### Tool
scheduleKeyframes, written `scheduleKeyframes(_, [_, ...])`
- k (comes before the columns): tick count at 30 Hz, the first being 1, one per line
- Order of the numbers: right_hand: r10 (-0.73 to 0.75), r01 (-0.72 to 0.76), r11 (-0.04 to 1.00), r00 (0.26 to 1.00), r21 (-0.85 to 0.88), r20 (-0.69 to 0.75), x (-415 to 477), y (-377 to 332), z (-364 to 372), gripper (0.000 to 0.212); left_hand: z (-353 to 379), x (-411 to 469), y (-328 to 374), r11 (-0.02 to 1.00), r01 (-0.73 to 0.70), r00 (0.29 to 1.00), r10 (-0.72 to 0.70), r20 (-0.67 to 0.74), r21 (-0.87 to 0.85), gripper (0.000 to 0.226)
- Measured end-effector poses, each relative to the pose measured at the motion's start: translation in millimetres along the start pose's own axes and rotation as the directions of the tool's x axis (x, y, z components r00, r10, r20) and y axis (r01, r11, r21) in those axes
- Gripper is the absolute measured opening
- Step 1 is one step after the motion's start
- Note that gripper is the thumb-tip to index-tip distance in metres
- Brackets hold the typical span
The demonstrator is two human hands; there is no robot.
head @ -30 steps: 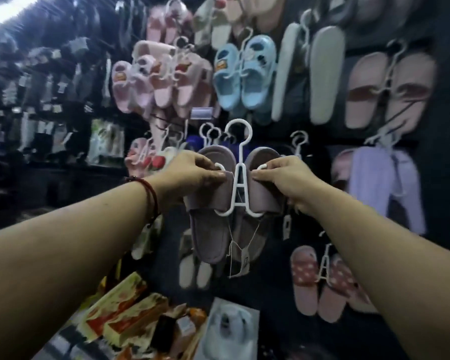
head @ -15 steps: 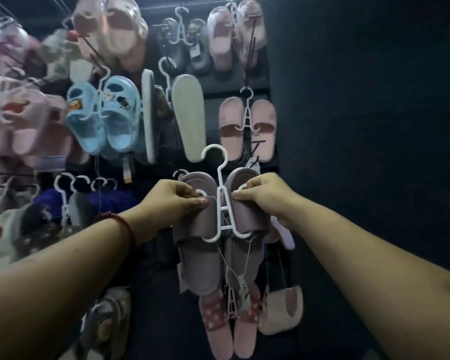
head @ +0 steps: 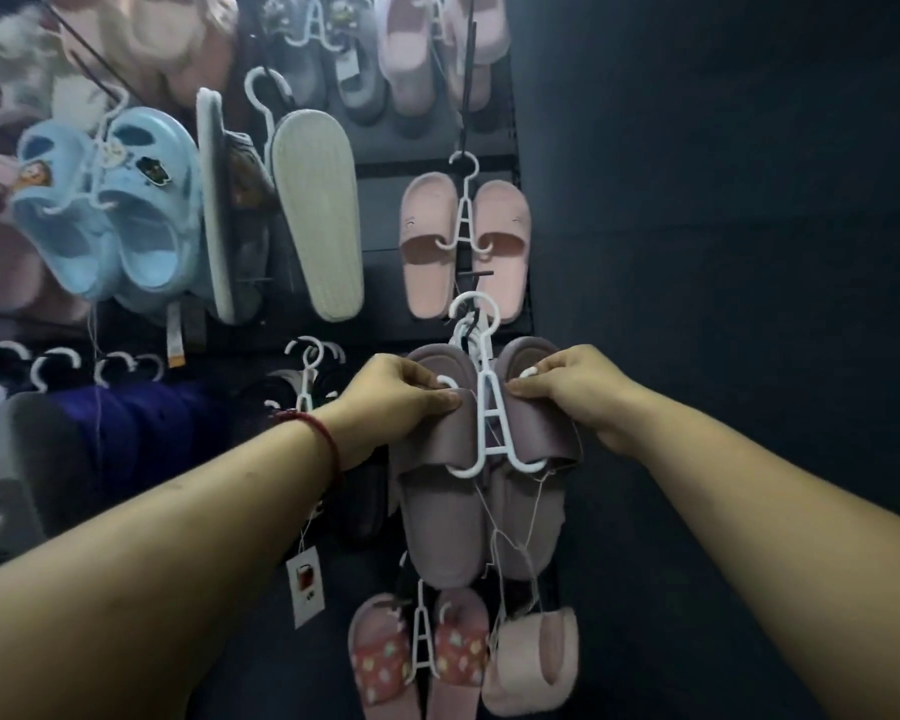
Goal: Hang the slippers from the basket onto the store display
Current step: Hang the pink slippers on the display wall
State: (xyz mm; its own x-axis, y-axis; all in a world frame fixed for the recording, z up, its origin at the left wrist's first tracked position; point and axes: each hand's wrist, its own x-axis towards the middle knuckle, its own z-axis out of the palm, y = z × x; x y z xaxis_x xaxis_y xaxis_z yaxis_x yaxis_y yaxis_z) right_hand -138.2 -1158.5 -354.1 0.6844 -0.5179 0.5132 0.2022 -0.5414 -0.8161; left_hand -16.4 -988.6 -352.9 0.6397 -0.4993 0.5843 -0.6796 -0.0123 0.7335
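Store display: a person's left hand point(head: 401, 402) and right hand point(head: 578, 392) each pinch a strap of a pair of mauve slide slippers point(head: 437, 522) carried on a white plastic hanger point(head: 492, 423). They hold it against the dark display wall point(head: 385, 168), its hook just below a hanging pair of pink slides point(head: 427, 252). Whether the hook has caught cannot be told. Light-blue children's clogs point(head: 126, 215) hang to the left. A white swing tag point(head: 306, 584) bears a red mark, its writing unreadable.

Dim in here, frame's right side nearly black, upper left blurred, bottom edges stretched, my left hand point(head: 398, 402) and right hand point(head: 575, 394) softly lit
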Motion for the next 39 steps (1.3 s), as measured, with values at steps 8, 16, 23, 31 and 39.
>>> scheduleKeyframes(8, [0.055, -0.055, 0.994, 0.998, -0.096, -0.008, 39.3, 14.3, 3.2, 0.019, 17.0, 39.4, -21.7, 0.993, 0.032, 0.999, -0.028, -0.04, 0.115, 0.03])
scheduleKeyframes(16, [0.001, -0.016, 0.963, 0.999, -0.268, -0.054, 34.3, 30.9, 18.0, 0.046, 16.1, 35.7, -40.7, 0.989, 0.015, 0.999, -0.011, -0.03, 0.144, 0.034])
scheduleKeyframes(23, [-0.168, 0.12, 0.918, 0.981, -0.378, -0.096, -1.1, 20.6, 26.3, 0.02, 0.3, 0.4, -27.0, 0.945, -0.049, 0.991, 0.086, -0.102, 0.322, 0.038])
scheduleKeyframes(31, [-0.232, 0.205, 0.775, 0.972, -0.597, 0.033, -50.2, 2.8, 62.8, 0.059, -50.1, -62.8, -29.9, 0.817, -0.117, 0.988, 0.155, -0.019, 0.565, 0.046])
scheduleKeyframes(39, [-0.31, 0.36, 0.753, 0.932, -0.551, 0.185, -112.7, -32.1, 150.8, 0.06, -139.6, -150.5, -48.5, 0.664, -0.022, 0.995, 0.086, -0.047, 0.747, 0.064])
